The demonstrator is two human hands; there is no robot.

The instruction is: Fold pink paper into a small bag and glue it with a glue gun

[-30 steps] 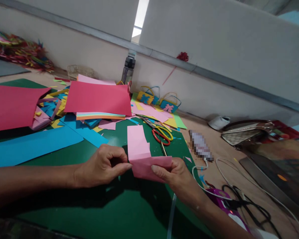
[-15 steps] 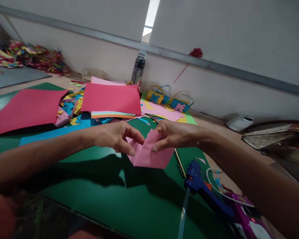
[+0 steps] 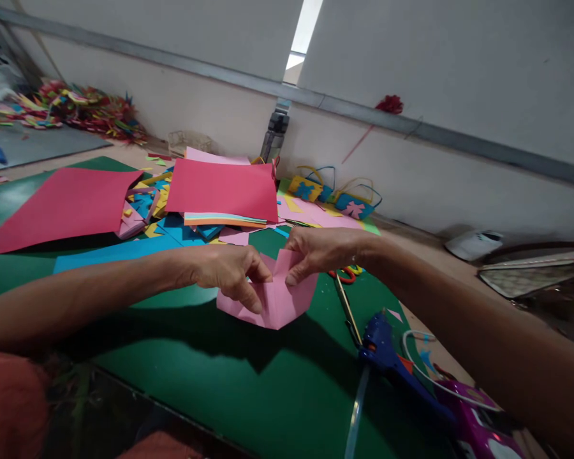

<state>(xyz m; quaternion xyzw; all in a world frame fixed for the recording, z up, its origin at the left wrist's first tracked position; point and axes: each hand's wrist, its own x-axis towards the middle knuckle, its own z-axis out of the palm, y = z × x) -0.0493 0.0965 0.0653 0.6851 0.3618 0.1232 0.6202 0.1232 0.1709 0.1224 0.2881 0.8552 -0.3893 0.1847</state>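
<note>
Left hand [image 3: 234, 274] and right hand [image 3: 313, 255] pinch the pink paper [image 3: 287, 303] above the table [image 3: 220, 389].
On the paper's near side, bare green tabletop reaches the edge; right of the paper lies a glue gun [image 3: 385, 347].

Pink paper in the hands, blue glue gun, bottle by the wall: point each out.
Pink paper [image 3: 286, 302]: head view, panel right of the crease.
Blue glue gun [image 3: 386, 357]: head view, body near the handle.
Bottle [image 3: 272, 143]: head view, body below the cap.
</note>
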